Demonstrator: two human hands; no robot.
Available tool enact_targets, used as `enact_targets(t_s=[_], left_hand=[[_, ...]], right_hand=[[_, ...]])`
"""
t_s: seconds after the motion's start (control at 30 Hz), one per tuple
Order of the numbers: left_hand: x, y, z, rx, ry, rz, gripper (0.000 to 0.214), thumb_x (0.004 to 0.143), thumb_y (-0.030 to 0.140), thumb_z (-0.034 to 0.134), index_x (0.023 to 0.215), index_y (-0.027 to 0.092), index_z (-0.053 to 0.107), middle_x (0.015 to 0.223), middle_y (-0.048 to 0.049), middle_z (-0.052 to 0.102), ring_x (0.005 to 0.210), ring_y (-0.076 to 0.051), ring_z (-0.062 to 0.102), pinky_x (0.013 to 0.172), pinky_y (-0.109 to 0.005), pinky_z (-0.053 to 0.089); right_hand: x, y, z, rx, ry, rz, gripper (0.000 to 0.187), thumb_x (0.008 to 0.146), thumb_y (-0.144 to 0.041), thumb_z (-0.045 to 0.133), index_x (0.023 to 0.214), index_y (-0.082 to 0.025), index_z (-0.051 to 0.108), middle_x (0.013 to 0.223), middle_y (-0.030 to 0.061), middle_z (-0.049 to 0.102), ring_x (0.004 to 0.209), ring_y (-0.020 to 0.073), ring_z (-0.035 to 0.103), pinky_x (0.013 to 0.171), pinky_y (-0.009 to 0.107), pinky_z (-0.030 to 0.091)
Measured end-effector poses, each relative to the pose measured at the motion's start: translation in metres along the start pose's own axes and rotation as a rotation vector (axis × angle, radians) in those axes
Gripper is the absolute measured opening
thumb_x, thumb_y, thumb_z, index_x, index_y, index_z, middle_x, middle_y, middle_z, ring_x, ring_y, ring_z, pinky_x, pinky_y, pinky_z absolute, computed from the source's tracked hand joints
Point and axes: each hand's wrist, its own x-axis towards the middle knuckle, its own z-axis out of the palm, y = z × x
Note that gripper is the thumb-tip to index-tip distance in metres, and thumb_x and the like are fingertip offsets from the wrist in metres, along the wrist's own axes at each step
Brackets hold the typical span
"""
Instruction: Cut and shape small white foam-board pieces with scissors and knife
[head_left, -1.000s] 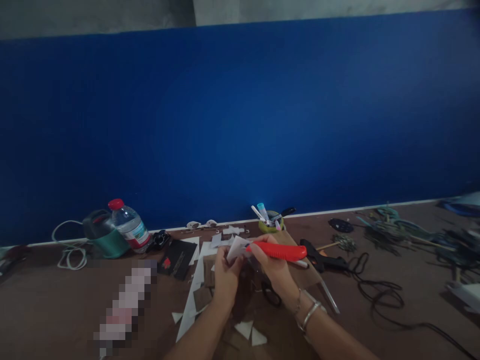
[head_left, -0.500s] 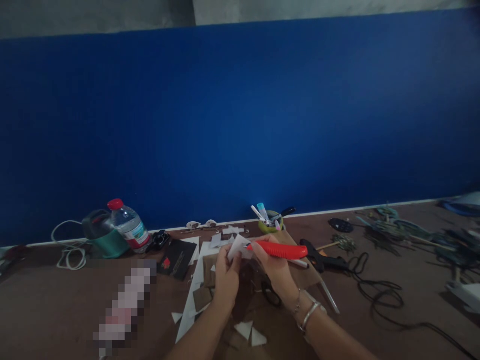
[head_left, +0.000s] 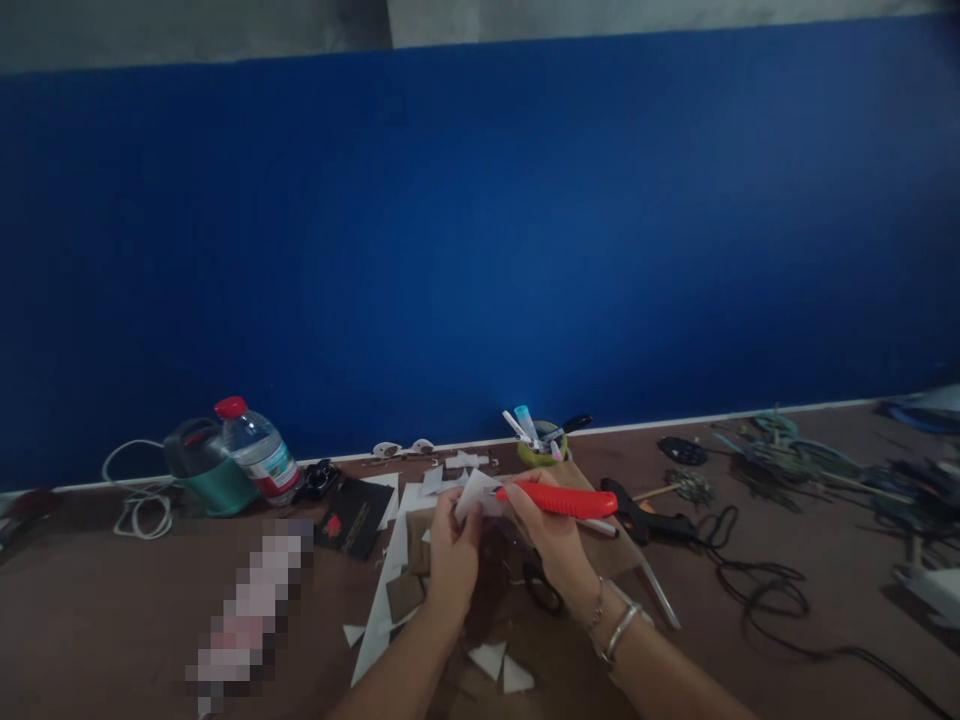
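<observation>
A small white piece of paper [head_left: 475,492] is pinched in my left hand [head_left: 455,545], raised over the middle of the table. My right hand [head_left: 551,535] is wrapped round a red utility knife [head_left: 566,499], its tip at the right edge of the paper. Whether the blade cuts into the paper is too small to tell. Below the hands lie white paper scraps [head_left: 489,660] and the black handle of what looks like scissors [head_left: 541,588]. Left of my left hand rest a small brown square [head_left: 405,596] and a white sheet [head_left: 379,620].
A water bottle [head_left: 259,455] with a red cap stands at the back left, near a black card [head_left: 356,518]. A green pen holder [head_left: 540,455] is by the wall. On the right are a black glue gun [head_left: 652,522], its cord [head_left: 765,600] and a tangle of dried stems [head_left: 810,465].
Almost nothing differs. The knife and my right hand have shifted very slightly; both hands keep their hold.
</observation>
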Motion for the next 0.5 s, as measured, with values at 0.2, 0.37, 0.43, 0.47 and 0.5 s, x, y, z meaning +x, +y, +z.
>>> enact_targets(t_s=[0.2,0.37,0.43,0.47,0.5], left_hand=[[-0.0011,0.0001,0.0003,-0.012,-0.013,-0.001,0.028,0.079,0.036,0.061,0.099,0.018,0.051,0.088,-0.0040,0.063,0.080,-0.019,0.062,0.074,-0.032,0.051],[-0.0001,-0.0019,-0.0015,0.018,-0.008,0.013,0.029,0.079,0.036,0.061,0.099,0.018,0.051,0.088,-0.0045,0.063,0.081,-0.019,0.061,0.075,-0.033,0.051],[0.0009,-0.0041,-0.0032,0.055,-0.006,0.036,0.028,0.079,0.036,0.061,0.099,0.018,0.052,0.088,-0.0047,0.063,0.082,-0.019,0.061,0.074,-0.032,0.051],[0.0014,-0.0054,-0.0041,0.082,-0.002,0.049,0.028,0.080,0.036,0.060,0.099,0.018,0.052,0.088,-0.0047,0.062,0.081,-0.019,0.060,0.074,-0.031,0.050],[0.0018,-0.0066,-0.0051,0.112,0.001,0.060,0.027,0.080,0.036,0.060,0.099,0.018,0.053,0.088,-0.0045,0.062,0.081,-0.019,0.060,0.074,-0.031,0.050]], right_hand=[[0.0000,0.0023,-0.0003,0.006,0.016,-0.007,0.020,0.078,-0.039,0.062,0.080,-0.022,0.052,0.074,-0.0018,0.057,0.069,0.0164,0.054,0.066,0.027,0.044],[0.0000,-0.0007,0.0017,-0.002,0.040,-0.011,0.019,0.075,-0.039,0.063,0.077,-0.023,0.054,0.071,-0.0026,0.059,0.065,0.0159,0.054,0.062,0.027,0.044],[0.0004,-0.0027,0.0020,-0.026,0.052,-0.025,0.017,0.075,-0.037,0.063,0.076,-0.023,0.054,0.071,-0.0029,0.060,0.065,0.0159,0.055,0.064,0.027,0.045],[0.0007,-0.0035,0.0021,-0.046,0.063,-0.036,0.016,0.075,-0.036,0.063,0.076,-0.023,0.054,0.071,-0.0027,0.060,0.066,0.0162,0.056,0.066,0.028,0.045],[0.0010,-0.0041,0.0021,-0.071,0.075,-0.045,0.016,0.075,-0.036,0.063,0.076,-0.022,0.054,0.071,-0.0023,0.060,0.068,0.0166,0.056,0.068,0.029,0.045]])
